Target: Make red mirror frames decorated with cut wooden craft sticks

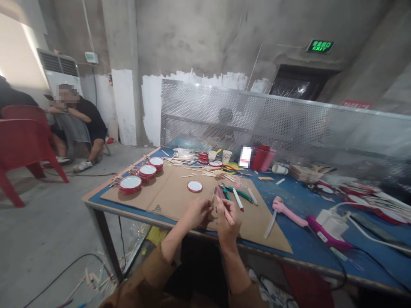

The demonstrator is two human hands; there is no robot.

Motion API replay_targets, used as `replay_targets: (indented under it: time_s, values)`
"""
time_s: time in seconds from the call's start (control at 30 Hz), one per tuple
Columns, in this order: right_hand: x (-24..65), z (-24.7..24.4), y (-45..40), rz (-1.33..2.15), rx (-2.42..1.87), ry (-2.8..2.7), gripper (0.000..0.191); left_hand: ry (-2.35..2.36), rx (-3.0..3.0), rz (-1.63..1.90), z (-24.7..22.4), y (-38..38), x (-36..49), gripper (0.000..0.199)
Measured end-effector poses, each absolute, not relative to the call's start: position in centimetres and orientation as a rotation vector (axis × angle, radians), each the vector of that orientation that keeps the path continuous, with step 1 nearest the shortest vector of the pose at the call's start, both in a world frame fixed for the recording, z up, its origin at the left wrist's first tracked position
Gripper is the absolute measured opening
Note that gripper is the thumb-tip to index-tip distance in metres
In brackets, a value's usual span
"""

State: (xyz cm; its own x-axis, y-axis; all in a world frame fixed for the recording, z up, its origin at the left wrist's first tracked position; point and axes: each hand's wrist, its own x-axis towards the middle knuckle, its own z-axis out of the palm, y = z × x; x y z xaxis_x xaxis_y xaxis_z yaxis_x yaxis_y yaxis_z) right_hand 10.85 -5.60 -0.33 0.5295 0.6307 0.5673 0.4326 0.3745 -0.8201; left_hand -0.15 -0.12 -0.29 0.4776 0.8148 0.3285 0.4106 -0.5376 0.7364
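Over the near edge of a brown cardboard sheet (173,192), my two hands are close together. My left hand (199,212) has its fingers closed around something thin and too small to make out. My right hand (228,217) pinches a slim pinkish stick, its fingers bent. Just beyond them lie green-handled pliers (245,195) and a white marker with a red end (238,199). A round red-rimmed white disc (195,186) rests on the cardboard. At the left stand stacks of similar red-rimmed discs (130,184).
A pink glue gun (289,211) and a purple power strip (327,233) with white plugs lie to the right. Wooden sticks, paper cups (227,156) and red bottles (260,158) line the back. A mesh panel (279,124) rises behind; a person sits at far left.
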Motion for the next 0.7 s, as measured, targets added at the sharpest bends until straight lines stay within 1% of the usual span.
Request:
replay_targets:
  time_s: [0.2, 0.33, 0.53, 0.7]
  values:
    - [11.02, -0.05, -5.65, 0.231, -1.242, -0.91, 0.032, 1.011, 2.133, 0.845, 0.18, -0.49, -0.3, 0.019]
    - [10.97, -0.14, -5.85, 0.238, -1.186, -0.952, 0.029, 0.913, 2.028, 0.767, -0.03, -0.45, -0.3, 0.021]
    - [11.01, -0.65, -5.78, 0.262, -1.192, -1.02, 0.031, 0.946, 2.111, 0.8, -0.28, -0.27, -0.37, 0.021]
    - [11.09, -0.51, -5.7, 0.246, -1.205, -1.097, 0.031, 0.843, 2.109, 0.822, -0.56, -0.15, -0.46, 0.028]
